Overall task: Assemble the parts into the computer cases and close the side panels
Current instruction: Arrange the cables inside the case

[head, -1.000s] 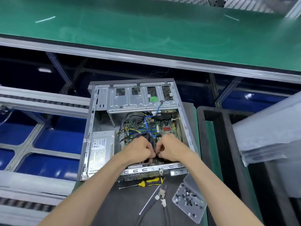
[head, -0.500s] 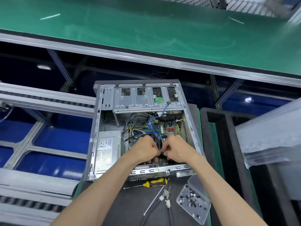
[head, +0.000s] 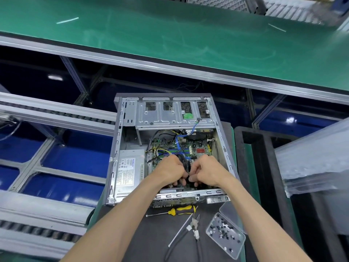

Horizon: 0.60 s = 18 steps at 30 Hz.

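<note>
I see the computer case (head: 170, 148) lying on its side on the dark mat (head: 151, 239), its side panel off and the interior facing up at me. It is bare grey sheet metal, with a slotted rim running along each edge. Across its far end sits a drive cage (head: 173, 116) with four cut-outs, a small green board showing through one of them. At the near left corner lies the silver power supply (head: 130, 171), a white label on its top face. The green motherboard (head: 188, 148) fills the right half, crossed by black and yellow wires, and a blue cable (head: 184, 138) runs from the drive cage down towards my hands.

My left hand (head: 170, 170) and right hand (head: 208, 172) are both inside the case over the near part of the motherboard, nearly touching. The fingers of each are curled tight around a small black part (head: 187, 179) between them, just below a round black fan (head: 184, 163); what the part is I cannot tell.

Just before the case on the mat lie a yellow-and-black screwdriver (head: 179, 210), a white cable tie (head: 181, 231), side cutters (head: 195, 225) and a clear box of small dark screws (head: 225, 236), its lid open.
</note>
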### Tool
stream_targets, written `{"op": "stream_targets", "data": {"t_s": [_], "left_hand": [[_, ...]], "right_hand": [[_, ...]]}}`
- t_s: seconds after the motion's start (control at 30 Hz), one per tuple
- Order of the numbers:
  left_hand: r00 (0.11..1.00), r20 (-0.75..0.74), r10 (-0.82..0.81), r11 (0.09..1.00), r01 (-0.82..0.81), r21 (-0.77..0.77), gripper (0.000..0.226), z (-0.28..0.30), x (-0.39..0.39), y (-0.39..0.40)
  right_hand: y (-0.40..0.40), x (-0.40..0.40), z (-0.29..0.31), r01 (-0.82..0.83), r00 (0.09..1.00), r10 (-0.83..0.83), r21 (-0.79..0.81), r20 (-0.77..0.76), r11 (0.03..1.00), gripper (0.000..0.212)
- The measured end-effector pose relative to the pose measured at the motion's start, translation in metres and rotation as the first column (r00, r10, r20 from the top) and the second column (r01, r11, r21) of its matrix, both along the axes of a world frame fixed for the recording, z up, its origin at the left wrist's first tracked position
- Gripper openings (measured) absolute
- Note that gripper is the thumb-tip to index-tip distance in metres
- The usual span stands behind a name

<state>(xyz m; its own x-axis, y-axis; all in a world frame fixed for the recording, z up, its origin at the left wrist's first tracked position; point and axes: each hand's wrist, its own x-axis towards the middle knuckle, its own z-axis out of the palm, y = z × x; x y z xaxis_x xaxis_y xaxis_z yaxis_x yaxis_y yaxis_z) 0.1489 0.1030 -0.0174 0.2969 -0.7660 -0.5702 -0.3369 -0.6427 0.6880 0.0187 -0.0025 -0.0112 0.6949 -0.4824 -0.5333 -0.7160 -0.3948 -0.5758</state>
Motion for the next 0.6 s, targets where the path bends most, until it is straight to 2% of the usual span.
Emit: {"op": "stream_targets", "data": {"t_s": [0.13,0.23,0.3,0.4,0.5,0.6], "left_hand": [[0.998,-0.019,-0.056,0.998,0.056,-0.003,0.017,0.002,-0.002,0.0],[0.996,-0.014,-0.089,0.996,0.089,-0.017,0.021,0.003,-0.004,0.002],[0.998,0.059,-0.035,0.998,0.038,-0.058,0.023,0.004,-0.004,0.003],[0.937,0.329,0.118,0.983,-0.062,-0.175,0.02,0.004,0.002,0.004],[0.911,0.339,0.234,0.961,-0.163,-0.225,0.015,0.005,0.007,0.007],[0.918,0.337,0.206,0.97,-0.147,-0.192,0.01,0.004,0.008,0.007]], "right_hand": [[-0.001,0.001,-0.003,-0.095,0.995,0.093,-0.172,-0.023,0.98,0.01],[-0.001,0.001,-0.006,-0.175,0.984,0.161,-0.2,-0.081,0.964,0.004],[-0.002,0.002,-0.008,-0.198,0.977,0.175,-0.21,-0.123,0.957,0.006],[-0.003,0.006,-0.01,-0.215,0.969,0.182,-0.212,-0.165,0.953,0.008],[-0.004,0.01,-0.011,-0.224,0.964,0.186,-0.203,-0.191,0.953,0.007],[-0.005,0.011,-0.013,-0.224,0.959,0.183,-0.18,-0.216,0.958,0.006]]}}
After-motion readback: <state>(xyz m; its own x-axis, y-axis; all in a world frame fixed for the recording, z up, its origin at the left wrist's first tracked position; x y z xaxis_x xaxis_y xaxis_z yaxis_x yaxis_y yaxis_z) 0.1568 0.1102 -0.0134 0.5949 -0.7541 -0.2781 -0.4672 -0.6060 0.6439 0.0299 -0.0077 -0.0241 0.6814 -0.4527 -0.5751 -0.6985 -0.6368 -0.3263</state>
